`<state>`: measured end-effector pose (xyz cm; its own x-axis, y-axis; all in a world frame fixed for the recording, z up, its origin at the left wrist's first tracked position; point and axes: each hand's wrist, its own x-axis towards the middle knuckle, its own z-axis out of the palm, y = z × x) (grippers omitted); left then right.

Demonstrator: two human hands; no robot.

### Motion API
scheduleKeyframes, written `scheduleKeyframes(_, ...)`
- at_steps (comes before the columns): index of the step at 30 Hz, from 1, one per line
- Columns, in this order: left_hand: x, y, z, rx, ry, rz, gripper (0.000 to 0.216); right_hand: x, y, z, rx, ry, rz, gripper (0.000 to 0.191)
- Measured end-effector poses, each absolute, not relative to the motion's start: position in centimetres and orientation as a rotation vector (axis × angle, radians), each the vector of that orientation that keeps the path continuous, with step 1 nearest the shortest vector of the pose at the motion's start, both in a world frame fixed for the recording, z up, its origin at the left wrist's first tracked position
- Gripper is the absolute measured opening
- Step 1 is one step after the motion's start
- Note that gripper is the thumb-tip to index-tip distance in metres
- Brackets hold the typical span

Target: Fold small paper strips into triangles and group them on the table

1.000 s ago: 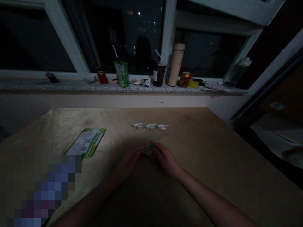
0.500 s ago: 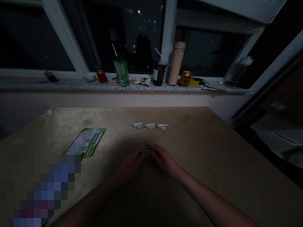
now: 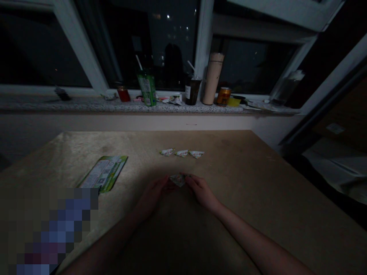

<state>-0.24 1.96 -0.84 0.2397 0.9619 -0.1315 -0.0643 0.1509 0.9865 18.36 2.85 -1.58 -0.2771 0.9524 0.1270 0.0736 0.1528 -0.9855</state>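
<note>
On the far side, a speckled stone windowsill [image 3: 109, 106] runs beneath dark windows. Along it, left to right, stand a red jar [image 3: 124, 94], a green cup with a straw [image 3: 147, 91], a dark cup with a straw [image 3: 192, 92], a tall pale tumbler [image 3: 213, 79] and an orange can [image 3: 223, 96]. On the left of the tan, smooth-looking table [image 3: 252, 187] lies a flat, glossy green-and-white printed package [image 3: 107, 172]; pixelation covers the area nearer than it. Just beyond the hands, three small printed triangles [image 3: 182, 153] lie in a row, points facing near. At the table's middle, a folded printed triangle [image 3: 178, 179] sits between both hands. The right hand [image 3: 203, 193] pinches its right corner, the gap narrow. The left hand [image 3: 151, 194] has its fingertips at the left corner; whether they grip cannot be told in the shadow.
</note>
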Motion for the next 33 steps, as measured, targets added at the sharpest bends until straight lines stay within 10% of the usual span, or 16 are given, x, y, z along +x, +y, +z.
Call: scheduleKeyframes(33,-0.27,2.41,-1.22,0.999,0.966,0.997,0.040,18.42,3.17,-1.10,-0.940,-1.199,1.531,0.050)
